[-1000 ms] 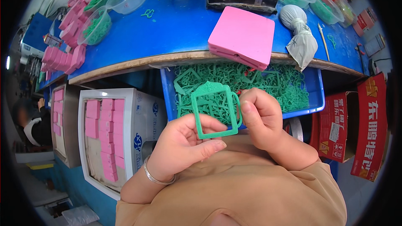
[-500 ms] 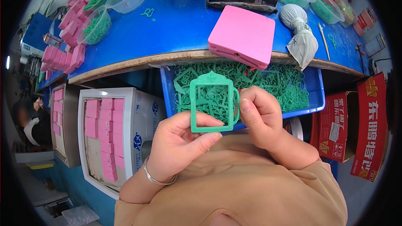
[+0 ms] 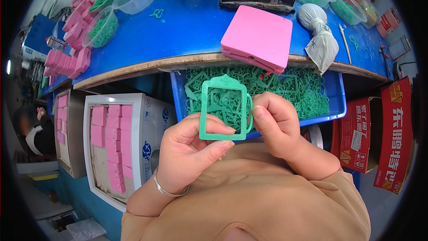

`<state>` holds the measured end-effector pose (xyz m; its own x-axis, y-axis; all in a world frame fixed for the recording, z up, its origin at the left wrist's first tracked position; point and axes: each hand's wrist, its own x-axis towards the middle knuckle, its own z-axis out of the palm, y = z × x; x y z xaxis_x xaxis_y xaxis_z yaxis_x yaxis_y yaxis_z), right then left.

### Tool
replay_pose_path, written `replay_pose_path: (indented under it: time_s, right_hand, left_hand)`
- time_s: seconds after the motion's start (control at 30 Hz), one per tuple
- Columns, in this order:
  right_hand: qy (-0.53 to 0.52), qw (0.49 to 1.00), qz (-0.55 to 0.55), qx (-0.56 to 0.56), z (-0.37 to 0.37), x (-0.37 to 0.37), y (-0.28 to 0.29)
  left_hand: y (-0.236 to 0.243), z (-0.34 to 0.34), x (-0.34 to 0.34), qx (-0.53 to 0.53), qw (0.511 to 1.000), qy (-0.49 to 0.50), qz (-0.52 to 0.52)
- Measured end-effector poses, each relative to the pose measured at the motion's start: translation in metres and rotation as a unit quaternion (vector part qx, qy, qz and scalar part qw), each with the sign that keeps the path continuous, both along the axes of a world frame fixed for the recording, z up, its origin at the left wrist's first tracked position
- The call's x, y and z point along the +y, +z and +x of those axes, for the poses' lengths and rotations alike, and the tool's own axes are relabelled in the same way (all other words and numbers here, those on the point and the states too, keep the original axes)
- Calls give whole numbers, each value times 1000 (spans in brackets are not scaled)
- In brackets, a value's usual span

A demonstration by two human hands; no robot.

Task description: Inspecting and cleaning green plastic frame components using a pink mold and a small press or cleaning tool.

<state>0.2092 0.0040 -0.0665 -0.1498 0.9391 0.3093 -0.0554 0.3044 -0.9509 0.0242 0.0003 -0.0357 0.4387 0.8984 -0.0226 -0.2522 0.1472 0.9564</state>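
Observation:
A green ornate frame [image 3: 203,109], with a pointed crest on top and a thin loop along its right side, is held upright over a blue bin. My left hand [image 3: 189,145] grips its lower left part, fingers reaching behind and into the opening, the thumb at the bottom bar. Beside the thin loop, my right hand [image 3: 276,118] is closed in a pinch; whatever lies between its fingertips is hidden. Below the table edge, the blue bin [image 3: 335,117] holds a heap of green scraps [image 3: 310,98]. A pink block mold [image 3: 258,35] rests at the table edge beyond the hands.
On the blue table [image 3: 178,31] sit a tied grey cloth bag [image 3: 314,22], a thin stick [image 3: 344,44] and clear bowls [image 3: 102,29] of green pieces. Pink molds [image 3: 73,62] are stacked left. A white-framed box [image 3: 142,129] of pink blocks and red cartons [image 3: 356,129] flank me.
The frame has shifted slightly left and tilted a little, its crest leaning back. My left hand moved with it; my right hand stays almost in place.

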Motion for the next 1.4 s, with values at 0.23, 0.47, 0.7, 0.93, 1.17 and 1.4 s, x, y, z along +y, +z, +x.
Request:
replay_pose_path:
  time_s: [0.23,0.47,0.7,0.93,1.17,1.4]
  right_hand:
    - [257,897,-232,274,4,3,1]
    - [201,924,-198,257,-4,-4,3]
    - [199,937,-185,219,-3,-5,5]
    - [223,950,-149,162,-3,-6,-2]
    - [230,942,-164,179,-5,-4,1]
    - [228,948,-148,166,-3,-4,-1]
  left_hand:
    - [-2,2,-2,-10,1000,18,9]
    - [-1,2,0,10,1000,5,26]
    - [1,-2,0,-51,998,33,-26]
    - [3,-2,3,-104,989,74,-78]
    - [1,-5,2,-74,993,69,-54]
    - [-1,-5,2,-105,990,54,-72]
